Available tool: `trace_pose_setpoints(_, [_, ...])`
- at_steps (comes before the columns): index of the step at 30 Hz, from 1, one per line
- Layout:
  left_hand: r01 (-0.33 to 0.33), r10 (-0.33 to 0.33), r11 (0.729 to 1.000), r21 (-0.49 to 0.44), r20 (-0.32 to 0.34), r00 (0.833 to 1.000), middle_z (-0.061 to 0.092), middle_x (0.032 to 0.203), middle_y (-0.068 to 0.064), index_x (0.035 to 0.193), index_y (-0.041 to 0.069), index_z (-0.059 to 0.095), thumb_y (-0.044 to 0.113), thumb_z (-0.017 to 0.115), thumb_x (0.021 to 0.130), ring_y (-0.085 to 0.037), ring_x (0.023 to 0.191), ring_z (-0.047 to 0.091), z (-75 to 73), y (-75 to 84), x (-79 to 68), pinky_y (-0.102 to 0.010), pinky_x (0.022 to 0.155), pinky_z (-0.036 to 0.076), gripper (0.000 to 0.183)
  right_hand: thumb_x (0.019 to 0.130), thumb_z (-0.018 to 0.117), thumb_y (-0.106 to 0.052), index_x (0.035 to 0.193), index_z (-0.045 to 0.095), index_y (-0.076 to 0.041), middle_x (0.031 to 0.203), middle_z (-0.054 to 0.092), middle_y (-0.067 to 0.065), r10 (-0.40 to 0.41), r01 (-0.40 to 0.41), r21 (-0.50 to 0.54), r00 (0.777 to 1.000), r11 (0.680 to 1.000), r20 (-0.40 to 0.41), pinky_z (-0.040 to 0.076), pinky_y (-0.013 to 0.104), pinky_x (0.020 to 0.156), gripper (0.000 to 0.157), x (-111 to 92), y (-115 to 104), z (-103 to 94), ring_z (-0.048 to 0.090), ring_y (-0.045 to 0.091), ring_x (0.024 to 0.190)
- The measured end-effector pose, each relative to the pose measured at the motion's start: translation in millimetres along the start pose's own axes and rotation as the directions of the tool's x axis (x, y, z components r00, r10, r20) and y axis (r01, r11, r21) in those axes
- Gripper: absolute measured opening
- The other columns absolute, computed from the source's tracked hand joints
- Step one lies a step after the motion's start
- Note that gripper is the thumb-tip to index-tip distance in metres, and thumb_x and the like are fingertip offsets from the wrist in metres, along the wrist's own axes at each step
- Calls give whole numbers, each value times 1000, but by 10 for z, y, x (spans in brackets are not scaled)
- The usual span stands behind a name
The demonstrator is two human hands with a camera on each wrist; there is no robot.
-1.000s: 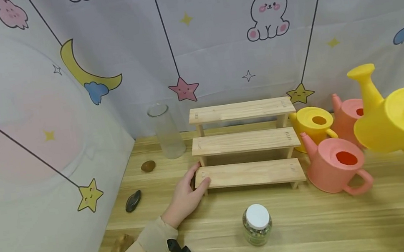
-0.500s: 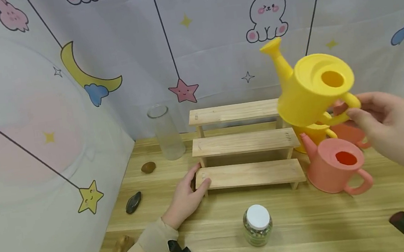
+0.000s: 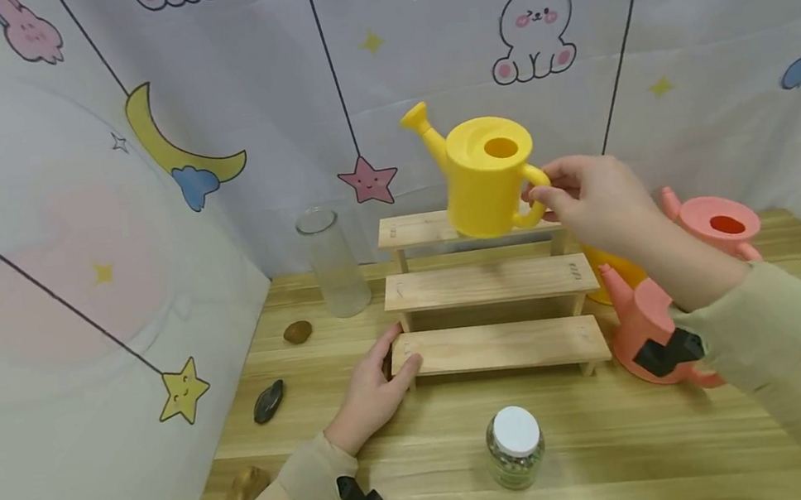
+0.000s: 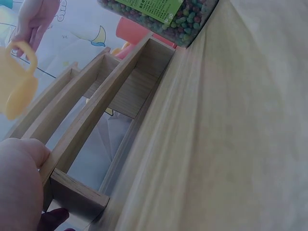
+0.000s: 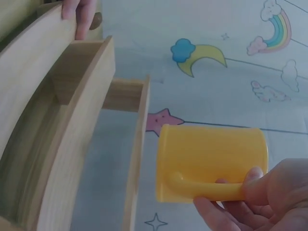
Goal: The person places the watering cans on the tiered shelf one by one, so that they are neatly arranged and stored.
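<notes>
My right hand (image 3: 592, 193) pinches a yellow watering can (image 3: 485, 177) by its handle, thumb on one side and fingers through the loop. Upright, with its spout to the left, the can overlaps the top step of a three-step wooden shelf (image 3: 490, 282) in the head view. In the right wrist view, the can (image 5: 211, 159) appears beside the top board, with a gap between them. My left hand (image 3: 372, 387) holds the left end of the shelf's bottom step, thumb on the board and fingers around its side. The left wrist view shows this grip on the shelf (image 4: 96, 115) up close.
Two pink watering cans (image 3: 719, 219) and another yellow one (image 3: 617, 273), partly hidden by my right arm, stand right of the shelf. A white-lidded jar (image 3: 517, 448) sits in front. At left are a glass vase (image 3: 335, 266), a brown stone (image 3: 297, 333) and a dark stone (image 3: 268, 402).
My right hand has carried the yellow watering can leftward from the far right to over the shelf's top step. My left hand has kept its hold on the shelf.
</notes>
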State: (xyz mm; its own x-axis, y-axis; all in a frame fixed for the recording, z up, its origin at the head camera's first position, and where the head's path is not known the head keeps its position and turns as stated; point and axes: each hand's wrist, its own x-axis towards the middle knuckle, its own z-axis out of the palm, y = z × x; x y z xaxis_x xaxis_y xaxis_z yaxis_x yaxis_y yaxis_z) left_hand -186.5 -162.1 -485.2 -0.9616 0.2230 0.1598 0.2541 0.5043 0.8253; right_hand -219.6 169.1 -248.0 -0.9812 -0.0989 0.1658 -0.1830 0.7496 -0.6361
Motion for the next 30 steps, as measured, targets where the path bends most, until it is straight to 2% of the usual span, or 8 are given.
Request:
trace_pose_setpoints(6, [11, -11, 1000, 0, 2, 1000, 44, 161, -3, 158, 20, 40, 52, 63, 99, -22, 150, 42, 13, 10, 8, -45, 121, 41, 71, 102, 61, -42, 125, 67, -13, 118, 74, 10, 4, -4, -4, 1000, 1000, 28, 59, 35, 80, 38, 235, -106, 146, 73, 24, 98])
trace_pose_setpoints(11, [12, -12, 1000, -13, 2, 1000, 43, 162, -4, 158, 20, 39, 52, 63, 99, -23, 150, 41, 0, 16, 9, -45, 121, 41, 71, 103, 61, -37, 123, 67, -12, 115, 72, 11, 14, -15, 10, 999, 1000, 40, 57, 33, 77, 33, 382, -201, 267, 71, 27, 98])
trace_pose_setpoints(21, [11, -11, 1000, 13, 9, 1000, 45, 161, -5, 158, 20, 40, 57, 61, 98, -25, 150, 43, -10, 8, 13, -47, 119, 42, 73, 104, 60, -36, 130, 65, -10, 119, 69, 11, 48, -50, 31, 996, 998, 72, 55, 34, 82, 37, 568, -323, 438, 65, 26, 98])
trace_pose_setpoints(30, [3, -3, 1000, 6, -7, 1000, 47, 159, -5, 157, 19, 41, 53, 63, 98, -24, 148, 45, 0, 9, 11, -46, 120, 42, 71, 104, 61, -34, 129, 65, -8, 120, 67, 10, 57, -59, 26, 995, 998, 82, 59, 38, 88, 35, 657, -378, 551, 67, 26, 99])
